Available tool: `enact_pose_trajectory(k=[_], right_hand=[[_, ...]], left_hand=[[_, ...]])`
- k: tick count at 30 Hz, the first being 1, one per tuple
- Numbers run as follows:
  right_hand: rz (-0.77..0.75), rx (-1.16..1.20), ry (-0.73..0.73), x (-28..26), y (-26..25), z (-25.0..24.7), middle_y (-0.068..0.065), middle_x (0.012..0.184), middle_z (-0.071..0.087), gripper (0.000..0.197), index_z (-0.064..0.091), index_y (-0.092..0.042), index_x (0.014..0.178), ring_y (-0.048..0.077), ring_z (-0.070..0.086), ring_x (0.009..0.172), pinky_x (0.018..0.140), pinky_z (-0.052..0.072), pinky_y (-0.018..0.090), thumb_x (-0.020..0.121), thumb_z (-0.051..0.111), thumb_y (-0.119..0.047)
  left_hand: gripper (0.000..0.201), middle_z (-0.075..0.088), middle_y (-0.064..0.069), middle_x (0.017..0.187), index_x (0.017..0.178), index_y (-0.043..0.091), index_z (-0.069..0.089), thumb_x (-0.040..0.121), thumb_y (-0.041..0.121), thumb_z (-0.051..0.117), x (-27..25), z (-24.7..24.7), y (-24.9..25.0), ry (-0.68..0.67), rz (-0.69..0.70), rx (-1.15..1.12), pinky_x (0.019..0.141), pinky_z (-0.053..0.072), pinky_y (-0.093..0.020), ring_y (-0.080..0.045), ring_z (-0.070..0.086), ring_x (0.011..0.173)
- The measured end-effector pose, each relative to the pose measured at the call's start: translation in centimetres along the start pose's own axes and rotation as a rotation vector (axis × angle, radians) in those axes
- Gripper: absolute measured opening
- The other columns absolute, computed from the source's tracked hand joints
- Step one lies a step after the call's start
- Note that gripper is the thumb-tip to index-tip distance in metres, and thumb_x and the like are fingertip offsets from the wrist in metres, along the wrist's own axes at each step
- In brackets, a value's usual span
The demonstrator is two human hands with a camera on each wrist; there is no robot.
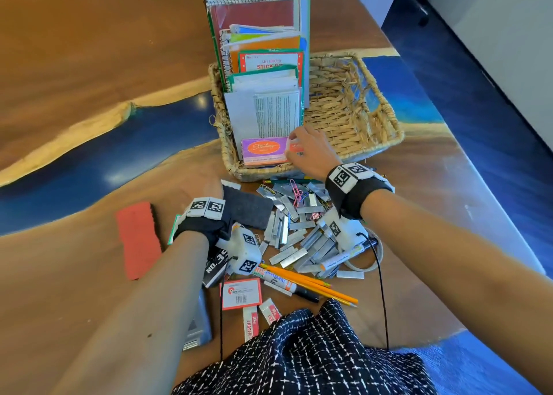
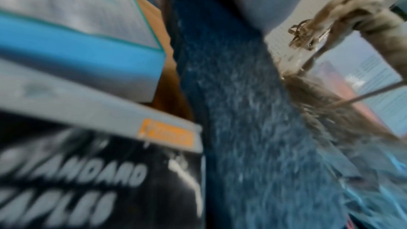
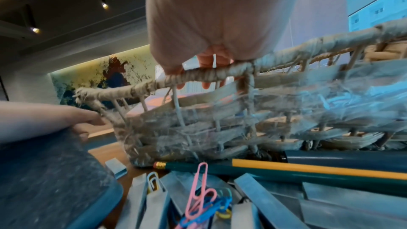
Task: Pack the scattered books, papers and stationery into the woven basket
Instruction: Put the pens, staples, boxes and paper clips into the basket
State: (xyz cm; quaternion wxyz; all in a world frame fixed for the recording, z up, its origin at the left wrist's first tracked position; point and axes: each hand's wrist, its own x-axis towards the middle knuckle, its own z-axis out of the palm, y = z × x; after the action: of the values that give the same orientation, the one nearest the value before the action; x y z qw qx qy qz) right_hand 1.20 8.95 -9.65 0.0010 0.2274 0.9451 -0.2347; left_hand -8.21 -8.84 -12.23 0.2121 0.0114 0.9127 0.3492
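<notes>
Basket: the woven basket (image 1: 353, 107) sits on the table (image 1: 74, 50) near the far edge; its right half has room
Already packed: notebooks and papers (image 1: 263, 65) stand up in the left half, with a sticky note pack (image 1: 263, 152) lying in front of them
Right hand: the right hand (image 1: 311, 152) reaches over the near rim and pinches a small orange pad (image 1: 296, 147) beside the pack
Left hand: the left hand (image 1: 214, 189) rests on a dark felt eraser (image 1: 248, 207) by the basket's near left corner; I cannot tell if it grips it
Still out: staple strips (image 1: 299, 239), paper clips (image 1: 296, 192), pencils (image 1: 311, 284), markers, a red sponge (image 1: 137, 239)
Could go wrong: the tall papers may tip onto the hand if it bumps them; the wrist could drag staples off the table's near edge
</notes>
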Motion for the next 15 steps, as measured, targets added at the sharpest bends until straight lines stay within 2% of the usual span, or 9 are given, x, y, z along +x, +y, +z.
enact_pose_trajectory(k=[1,2,3,4,6,9,12,14,15], right_hand=[[0.004,0.029,0.004,0.1,0.1,0.0,0.01,0.129,0.046,0.036,0.049,-0.006,0.122,0.026,0.038,0.121,0.098,0.031,0.032,0.09,0.051,-0.023],[0.002,0.057,0.009,0.1,0.2,0.0,0.01,0.127,0.047,0.035,0.051,-0.006,0.12,0.026,0.04,0.12,0.098,0.032,0.033,0.089,0.052,-0.023],[-0.002,0.087,0.006,0.2,0.3,-0.1,0.011,0.125,0.048,0.033,0.052,-0.005,0.117,0.025,0.042,0.118,0.097,0.034,0.033,0.089,0.053,-0.022],[-0.012,0.12,0.002,0.2,0.3,-0.2,0.011,0.122,0.05,0.031,0.054,-0.005,0.114,0.023,0.046,0.114,0.096,0.038,0.033,0.089,0.054,-0.022],[-0.041,0.185,0.006,0.0,0.4,-0.4,0.009,0.111,0.056,0.025,0.06,-0.004,0.106,0.018,0.053,0.099,0.085,0.044,0.027,0.09,0.054,-0.022],[-0.054,0.278,-0.008,-0.2,0.4,-0.8,0.004,0.086,0.06,0.022,0.064,-0.003,0.091,0.012,0.05,0.077,0.064,0.035,0.015,0.094,0.052,-0.022],[0.001,0.411,-0.039,-0.4,0.5,-1.7,0.0,0.07,0.052,0.03,0.058,-0.01,0.075,0.01,0.046,0.065,0.06,0.034,0.016,0.098,0.045,-0.026],[0.078,0.561,-0.052,-0.5,0.5,-2.6,0.001,0.069,0.052,0.04,0.056,-0.013,0.071,0.01,0.047,0.063,0.064,0.036,0.019,0.1,0.036,-0.033],[0.142,0.658,-0.057,-0.5,0.4,-2.9,0.002,0.071,0.053,0.043,0.057,-0.015,0.075,0.01,0.049,0.061,0.063,0.038,0.02,0.101,0.031,-0.038]], left_hand=[[0.042,0.053,-0.026,0.124,0.125,-0.004,0.052,0.102,0.022,0.027,-0.2,0.2,-0.1,0.076,-0.011,-0.034,0.064,0.026,-0.026,-0.019,0.028,0.087],[0.044,0.057,-0.029,0.1,0.107,-0.008,0.058,0.102,0.024,0.027,-0.3,0.5,-0.3,0.151,-0.017,-0.078,0.067,0.025,-0.029,-0.021,0.031,0.084],[0.046,0.052,-0.025,0.073,0.084,-0.008,0.057,0.101,0.025,0.03,-0.9,0.5,-0.1,0.221,0.007,-0.122,0.066,0.023,-0.032,-0.024,0.035,0.077],[0.049,0.04,-0.014,0.057,0.068,-0.006,0.049,0.101,0.026,0.032,-1.4,0.5,0.2,0.283,0.036,-0.181,0.062,0.022,-0.033,-0.025,0.036,0.07],[0.053,0.028,-0.004,0.049,0.05,0.004,0.035,0.099,0.025,0.035,-2.2,0.2,1.2,0.373,0.171,-0.287,0.057,0.019,-0.032,-0.025,0.033,0.062],[0.044,0.027,0.003,0.047,0.048,0.015,0.029,0.09,0.027,0.033,-2.7,-0.1,3.7,0.45,0.393,-0.416,0.054,0.017,-0.031,-0.022,0.031,0.056],[0.039,0.022,0.006,0.046,0.048,0.021,0.025,0.086,0.027,0.033,-2.5,-0.5,6.6,0.478,0.536,-0.521,0.052,0.013,-0.03,-0.018,0.022,0.048],[0.042,0.022,0.006,0.046,0.048,0.018,0.027,0.088,0.024,0.036,-2.2,-0.7,8.5,0.463,0.52,-0.553,0.048,0.012,-0.029,-0.01,0.019,0.045],[0.044,0.021,0.006,0.047,0.048,0.018,0.026,0.091,0.022,0.037,-2.0,-0.7,9.4,0.465,0.484,-0.556,0.045,0.013,-0.027,-0.009,0.019,0.046]])
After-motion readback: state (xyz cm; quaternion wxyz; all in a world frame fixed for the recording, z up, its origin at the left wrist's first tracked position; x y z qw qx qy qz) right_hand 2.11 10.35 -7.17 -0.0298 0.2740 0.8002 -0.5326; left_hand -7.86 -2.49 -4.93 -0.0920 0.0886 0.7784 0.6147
